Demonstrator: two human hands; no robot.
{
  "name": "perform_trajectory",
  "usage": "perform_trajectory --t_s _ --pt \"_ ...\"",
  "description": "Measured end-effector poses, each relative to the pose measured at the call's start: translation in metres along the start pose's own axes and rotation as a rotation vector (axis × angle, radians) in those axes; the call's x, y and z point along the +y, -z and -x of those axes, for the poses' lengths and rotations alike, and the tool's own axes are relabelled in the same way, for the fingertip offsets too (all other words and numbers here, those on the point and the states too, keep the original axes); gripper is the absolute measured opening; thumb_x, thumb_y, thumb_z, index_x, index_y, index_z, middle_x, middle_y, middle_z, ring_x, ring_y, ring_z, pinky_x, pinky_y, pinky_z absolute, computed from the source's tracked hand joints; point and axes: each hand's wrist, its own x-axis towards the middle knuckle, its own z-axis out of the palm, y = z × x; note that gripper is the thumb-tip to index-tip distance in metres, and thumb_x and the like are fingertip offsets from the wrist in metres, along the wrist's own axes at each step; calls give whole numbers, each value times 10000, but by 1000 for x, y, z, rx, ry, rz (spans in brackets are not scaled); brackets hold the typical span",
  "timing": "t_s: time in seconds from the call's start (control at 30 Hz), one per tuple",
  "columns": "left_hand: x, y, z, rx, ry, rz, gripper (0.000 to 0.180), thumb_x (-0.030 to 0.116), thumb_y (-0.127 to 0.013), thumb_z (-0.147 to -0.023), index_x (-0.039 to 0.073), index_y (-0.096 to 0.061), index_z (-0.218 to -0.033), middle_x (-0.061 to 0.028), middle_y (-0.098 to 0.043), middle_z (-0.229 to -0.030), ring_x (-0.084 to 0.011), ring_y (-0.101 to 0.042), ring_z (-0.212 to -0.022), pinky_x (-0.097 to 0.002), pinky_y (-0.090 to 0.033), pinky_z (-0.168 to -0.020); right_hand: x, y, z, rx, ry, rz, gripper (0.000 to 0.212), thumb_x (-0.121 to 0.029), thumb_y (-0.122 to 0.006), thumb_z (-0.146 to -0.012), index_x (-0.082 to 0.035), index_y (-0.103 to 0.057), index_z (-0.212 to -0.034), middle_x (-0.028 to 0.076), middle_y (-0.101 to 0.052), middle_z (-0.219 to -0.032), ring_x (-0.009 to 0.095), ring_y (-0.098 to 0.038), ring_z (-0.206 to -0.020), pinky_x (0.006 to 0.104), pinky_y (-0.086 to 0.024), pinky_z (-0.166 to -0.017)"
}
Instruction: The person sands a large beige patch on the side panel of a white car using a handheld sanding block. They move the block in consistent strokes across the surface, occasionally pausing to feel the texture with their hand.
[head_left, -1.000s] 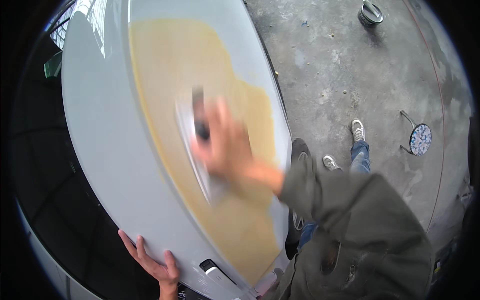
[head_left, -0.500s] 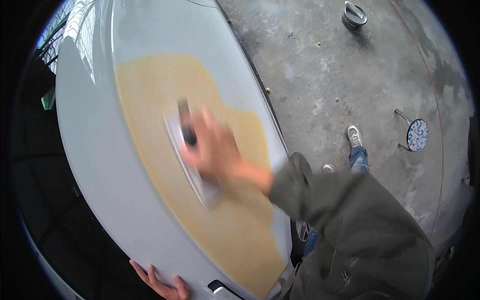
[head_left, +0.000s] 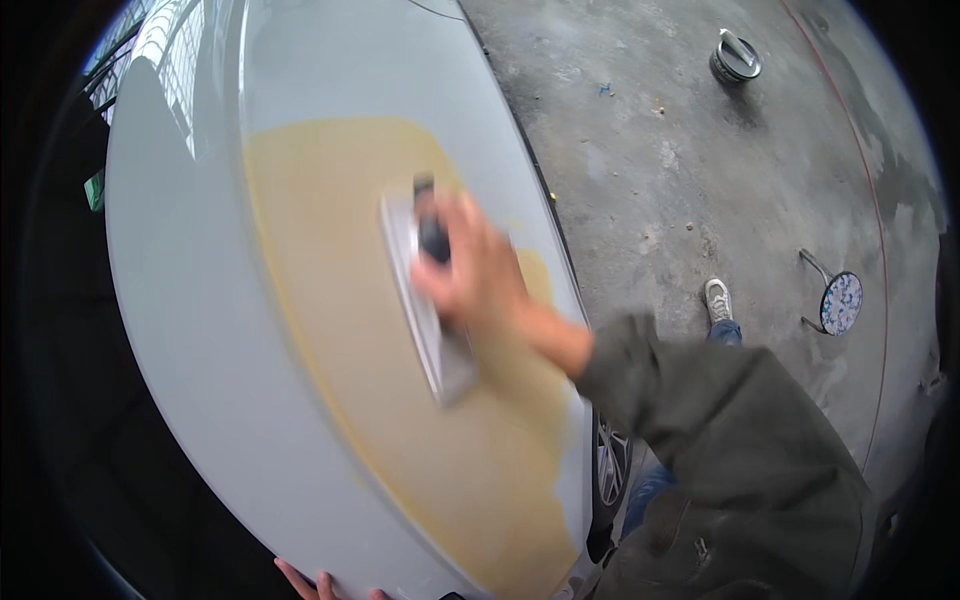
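My right hand (head_left: 485, 275), slightly blurred, is closed around the dark handle of a long, pale hand sanding block (head_left: 455, 372). The block lies against a yellowish filler patch (head_left: 320, 215) spread over a light grey car panel (head_left: 185, 300). Several fingertips of my left hand (head_left: 322, 588) rest spread at the panel's lower edge; the rest of that hand is cut off by the frame. Nothing shows in those fingers.
A car wheel (head_left: 612, 465) is just right of the panel. On the concrete floor stand a small round stool (head_left: 842, 303) with a patterned seat and a dark bucket (head_left: 735, 68) with a pale item on top. A thin red line (head_left: 868, 190) runs along the floor.
My right hand and the sanding block have moved right and slightly up over the filler patch. The view has shifted a little, and less of my left hand shows.
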Motion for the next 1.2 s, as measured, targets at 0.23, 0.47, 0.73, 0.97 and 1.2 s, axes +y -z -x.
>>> perform_trajectory --t_s 0.23,0.47,0.73,0.97,1.2 --pt "6 8 -3 19 -50 26 722 258 -679 -892 44 -358 -1502 -363 -148 -1633 -562 -175 -1503 -653 -208 -1186 -46 -4 -65 106 304 94 374 -237 -688 -784 -138 -610 -1136 167 -595 -968 377 -645 -805 463 -538 -680" --pt "3 2 12 43 -24 37 731 235 -687 -880 58 -356 -1508 -365 -143 -1633 -561 -169 -1507 -652 -210 -1187 -63 8 51 -103 282 -8 403 -207 -699 -774 -144 -591 -1158 164 -551 -1001 378 -619 -733 464 -515 -574" --pt "5 7 6 22 -45 76 730 195 -704 -864 64 -371 -1500 -353 -111 -1642 -552 -129 -1522 -644 -219 -1192 -92 7 -78 68 194 99 351 -237 -652 -809 -109 -587 -1129 193 -605 -943 405 -631 -744 504 -533 -702" --pt "1 6 5 7 -22 83 740 148 -716 -847 68 -376 -1499 -328 -88 -1655 -534 -113 -1532 -637 -237 -1192 -103 -3 -47 -44 187 114 463 -280 -647 -827 -114 -564 -1251 194 -591 -1014 420 -680 -818 526 -555 -732" --pt "8 9 -8 55 -53 49 685 292 -594 -879 96 -400 -1507 -335 -158 -1647 -526 -209 -1514 -624 -217 -1199 -105 -4 -6 -76 179 106 482 -284 -693 -825 -140 -535 -1257 169 -536 -1082 394 -643 -794 529 -523 -667"
